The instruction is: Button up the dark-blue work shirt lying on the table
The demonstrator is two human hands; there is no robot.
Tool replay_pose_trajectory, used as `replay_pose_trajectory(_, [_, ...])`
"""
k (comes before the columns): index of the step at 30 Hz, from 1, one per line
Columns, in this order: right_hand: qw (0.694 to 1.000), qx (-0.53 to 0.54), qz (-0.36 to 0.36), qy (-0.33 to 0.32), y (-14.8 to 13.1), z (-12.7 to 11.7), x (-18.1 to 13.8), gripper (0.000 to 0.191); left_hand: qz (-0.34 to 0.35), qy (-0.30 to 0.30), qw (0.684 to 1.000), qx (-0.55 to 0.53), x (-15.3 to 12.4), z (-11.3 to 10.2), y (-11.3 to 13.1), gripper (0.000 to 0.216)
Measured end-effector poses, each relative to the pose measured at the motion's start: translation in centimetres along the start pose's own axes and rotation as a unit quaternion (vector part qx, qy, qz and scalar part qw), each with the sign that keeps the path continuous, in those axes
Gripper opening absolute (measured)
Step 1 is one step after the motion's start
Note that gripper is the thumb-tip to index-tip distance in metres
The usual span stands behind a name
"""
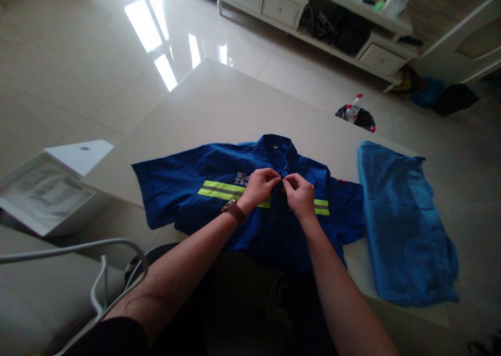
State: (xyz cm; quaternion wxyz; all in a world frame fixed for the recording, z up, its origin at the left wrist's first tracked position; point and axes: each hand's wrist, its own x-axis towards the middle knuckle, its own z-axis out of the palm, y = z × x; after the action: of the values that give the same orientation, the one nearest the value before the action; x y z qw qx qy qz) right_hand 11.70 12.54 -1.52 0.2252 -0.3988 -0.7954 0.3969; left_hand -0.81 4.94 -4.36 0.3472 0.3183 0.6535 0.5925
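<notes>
A dark blue short-sleeved work shirt with yellow-and-grey reflective strips lies spread face up, its collar pointing away from me. My left hand, below a wrist with a brown-strapped watch, pinches the front edge just under the collar. Opposite it, my right hand pinches the same front opening, and the fingertips of both hands nearly meet. Whatever small part of the shirt sits between the fingers is hidden. The lower hem hangs toward me over the table's near edge.
The shirt rests on a pale table. Folded lighter blue cloth lies at its right side. Beyond the far edge stands a black-lined bin with a bottle. An open white box is at left, near a white cable. A white cabinet stands behind.
</notes>
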Motion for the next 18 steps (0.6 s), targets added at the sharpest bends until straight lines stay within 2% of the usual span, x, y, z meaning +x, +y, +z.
replay_pose_trajectory(3, [1.000,0.014,0.019,0.006,-0.1,0.1,0.0,0.016,-0.027,0.003,0.999,-0.020,0.0,0.0,0.2,0.006])
replay_pose_trajectory(7, [0.998,0.041,0.028,0.043,0.0,0.7,-0.3,0.017,-0.118,-0.010,0.991,-0.054,-0.1,-0.1,0.5,0.009])
replay_pose_trajectory(9, [0.997,0.037,0.031,0.062,0.1,1.0,-0.5,0.017,-0.138,-0.015,0.990,-0.027,-0.2,-0.2,0.7,0.011])
replay_pose_trajectory(11, [0.997,0.027,0.038,0.066,0.3,1.4,-0.4,0.018,-0.101,-0.006,0.994,0.050,-0.4,-0.3,0.9,0.008])
replay_pose_trajectory(13, [0.997,0.018,0.049,0.055,0.7,1.5,-0.1,0.020,-0.031,0.007,0.989,0.147,-0.8,-0.5,1.3,0.002])
replay_pose_trajectory(15, [0.997,-0.001,0.063,0.039,1.3,1.6,0.3,0.021,0.029,0.007,0.972,0.234,-1.1,-0.6,1.6,0.011])
replay_pose_trajectory(18, [0.993,-0.089,0.078,0.024,2.7,1.3,0.8,0.030,0.086,-0.015,0.928,0.361,-1.5,-0.7,1.5,0.022])
